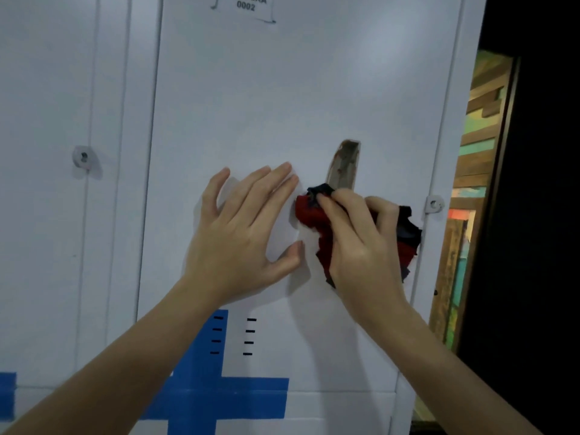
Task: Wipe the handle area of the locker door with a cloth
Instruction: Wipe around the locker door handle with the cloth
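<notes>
A white locker door (266, 95) fills the view. Its handle area is a worn brownish recess (344, 164) right of centre. My right hand (357, 243) is bunched around a red and dark blue cloth (310, 215) and presses it against the door just below the recess, covering its lower end. My left hand (244, 227) lies flat on the door with fingers spread, just left of the cloth, fingertips almost touching it.
A padlock hasp (434, 205) sits on the door's right edge. Another lock fitting (84, 157) is on the neighbouring locker to the left. A label reading 0002 (245, 6) is at the top. Blue tape (219, 394) and vent slots (233, 335) lie below. A dark opening and coloured wooden planks (480, 127) are at the right.
</notes>
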